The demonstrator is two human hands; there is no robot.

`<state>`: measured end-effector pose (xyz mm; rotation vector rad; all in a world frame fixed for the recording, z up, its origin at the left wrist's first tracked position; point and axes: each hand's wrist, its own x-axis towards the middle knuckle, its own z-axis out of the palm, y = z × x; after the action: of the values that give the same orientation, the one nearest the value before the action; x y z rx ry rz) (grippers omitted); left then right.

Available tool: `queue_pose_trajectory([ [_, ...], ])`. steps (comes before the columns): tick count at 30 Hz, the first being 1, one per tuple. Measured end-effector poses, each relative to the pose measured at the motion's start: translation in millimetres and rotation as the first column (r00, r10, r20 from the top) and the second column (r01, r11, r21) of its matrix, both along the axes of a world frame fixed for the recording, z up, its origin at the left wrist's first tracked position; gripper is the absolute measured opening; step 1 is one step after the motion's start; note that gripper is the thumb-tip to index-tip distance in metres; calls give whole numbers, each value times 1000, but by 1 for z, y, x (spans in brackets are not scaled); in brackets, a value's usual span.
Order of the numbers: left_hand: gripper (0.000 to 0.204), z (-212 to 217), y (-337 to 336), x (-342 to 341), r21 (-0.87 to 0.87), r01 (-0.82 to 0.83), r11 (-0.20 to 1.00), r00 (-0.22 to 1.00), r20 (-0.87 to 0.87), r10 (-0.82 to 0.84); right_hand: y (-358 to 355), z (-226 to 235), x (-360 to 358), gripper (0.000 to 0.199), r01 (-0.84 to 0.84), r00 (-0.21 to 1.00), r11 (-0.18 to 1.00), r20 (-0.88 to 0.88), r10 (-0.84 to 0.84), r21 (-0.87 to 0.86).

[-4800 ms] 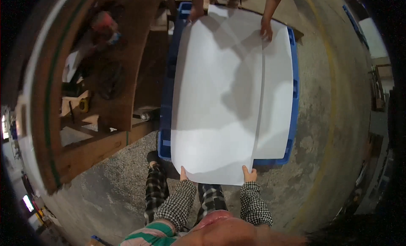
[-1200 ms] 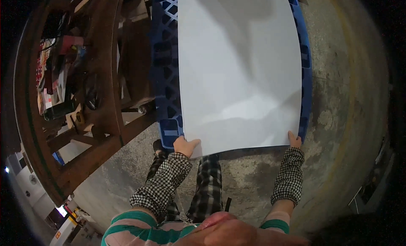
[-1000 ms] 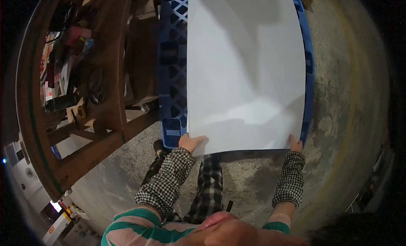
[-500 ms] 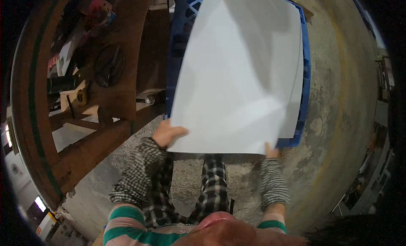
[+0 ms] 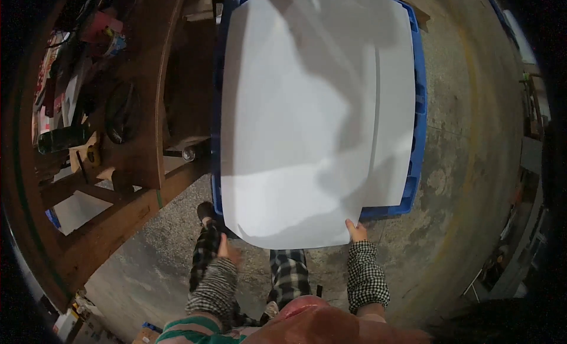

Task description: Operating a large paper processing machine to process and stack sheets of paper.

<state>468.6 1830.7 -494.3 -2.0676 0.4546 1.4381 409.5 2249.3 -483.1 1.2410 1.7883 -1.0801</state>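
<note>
A large white sheet [image 5: 283,137] extends toward me past the near edge of a blue plastic pallet [image 5: 384,212]. My right hand [image 5: 356,230] pinches its near right corner between thumb and fingers. Off the sheet's near left corner, which curls and sags, my left hand [image 5: 228,252] hangs in the air holding nothing. One digit of it points up; the rest is smeared by motion. Another white sheet [image 5: 393,131] lies under the first one and shows along the right side.
On the left stands a brown wooden workbench [image 5: 139,166]. It holds a dark green cylinder [image 5: 64,138], a yellow tool [image 5: 93,155] and a black round object [image 5: 121,112]. Concrete floor [image 5: 452,161] runs along the right. My legs in checked trousers [image 5: 289,273] are close to the pallet.
My left hand has let go of the sheet's left corner and dropped back. The top sheet has moved left and toward me, baring more of the sheet below. My right hand still grips its corner.
</note>
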Motion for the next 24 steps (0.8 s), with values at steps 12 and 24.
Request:
queue_pose_trajectory([
  [12,63,88,31,-61,-47,-386,921,732,-624,275,-86,61,-35,71,37,984,996,-171,-51,-84],
  [24,40,457,4,-98,-102,175,979,200,-970,-137,-144,231,-103,66,-84,852,724,-425,-304,-685],
])
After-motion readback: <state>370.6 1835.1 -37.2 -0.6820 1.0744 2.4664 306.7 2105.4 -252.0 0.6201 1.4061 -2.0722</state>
